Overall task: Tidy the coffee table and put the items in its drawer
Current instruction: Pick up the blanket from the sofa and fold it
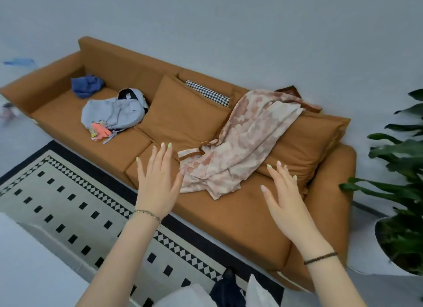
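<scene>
Since the head camera is the only view, that's all I've got to go on. Both hands are out in front with nothing in them. The left hand (158, 187) has its fingers spread straight at the middle of the frame, just beside the edge of the pink patterned cloth (242, 141). The right hand (283, 201) is just as flat and empty over the seat of the brown sofa (229, 219), centre right. Can't tell if either palm actually touches the fabric.

Thing is, the job is about a coffee table and its drawer, and neither clearly shows. A pale flat surface (34, 261) in the lower left corner might be the table, honestly can't say. No drawer anywhere.

What could go wrong, imo:
- The hands are aimed at sofa stuff, so the cloth, the grey-blue backpack (114, 112) at upper left or the blue bundle (85, 85) behind it could get grabbed instead of table items.
- That cloth is loose and draped over a cushion. Lifted by one edge, it would probably trail and drag.
- The potted plant (400, 169) at the right edge sits near the right arm, so a wide swing could clip the leaves.
</scene>
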`<control>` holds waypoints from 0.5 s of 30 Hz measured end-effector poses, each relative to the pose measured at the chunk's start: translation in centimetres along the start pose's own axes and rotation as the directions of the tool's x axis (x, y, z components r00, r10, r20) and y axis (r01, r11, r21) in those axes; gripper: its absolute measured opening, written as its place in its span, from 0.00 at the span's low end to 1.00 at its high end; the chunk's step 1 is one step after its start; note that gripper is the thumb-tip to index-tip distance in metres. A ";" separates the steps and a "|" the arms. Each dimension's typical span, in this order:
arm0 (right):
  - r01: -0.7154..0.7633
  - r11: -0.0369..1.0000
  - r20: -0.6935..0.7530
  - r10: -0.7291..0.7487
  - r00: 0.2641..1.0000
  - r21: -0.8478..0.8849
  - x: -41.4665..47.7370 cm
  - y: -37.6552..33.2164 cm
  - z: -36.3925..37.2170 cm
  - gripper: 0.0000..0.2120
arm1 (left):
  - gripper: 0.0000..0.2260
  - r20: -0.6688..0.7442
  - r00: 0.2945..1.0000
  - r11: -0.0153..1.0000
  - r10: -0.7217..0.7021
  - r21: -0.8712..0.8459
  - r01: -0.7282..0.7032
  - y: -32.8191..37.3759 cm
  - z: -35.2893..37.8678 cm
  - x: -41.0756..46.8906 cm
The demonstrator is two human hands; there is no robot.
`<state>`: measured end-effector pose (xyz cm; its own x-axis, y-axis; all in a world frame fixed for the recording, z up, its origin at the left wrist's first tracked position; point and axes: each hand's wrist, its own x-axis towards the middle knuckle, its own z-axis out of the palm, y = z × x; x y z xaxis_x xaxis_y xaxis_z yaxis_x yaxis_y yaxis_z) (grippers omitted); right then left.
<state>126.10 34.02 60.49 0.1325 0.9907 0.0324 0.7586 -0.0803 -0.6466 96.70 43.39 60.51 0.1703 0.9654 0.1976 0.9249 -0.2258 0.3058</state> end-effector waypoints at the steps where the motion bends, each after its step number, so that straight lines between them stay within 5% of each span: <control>1: 0.002 1.000 0.012 -0.002 1.000 0.003 0.9 0.1 0.2 0.26 | 0.29 0.002 1.000 1.000 -0.012 -0.008 0.012 0.0 0.2 0.4; 15: -0.033 0.999 0.135 0.030 0.990 0.018 10.3 -0.2 5.4 0.25 | 0.30 0.169 0.986 1.000 -0.014 0.007 0.013 -4.3 5.5 6.5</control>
<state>123.87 44.85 56.81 0.0677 0.9936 -0.0905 0.7423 -0.1108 -0.6609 95.66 51.37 55.32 0.2126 0.9766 0.0332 0.9293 -0.2126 0.3019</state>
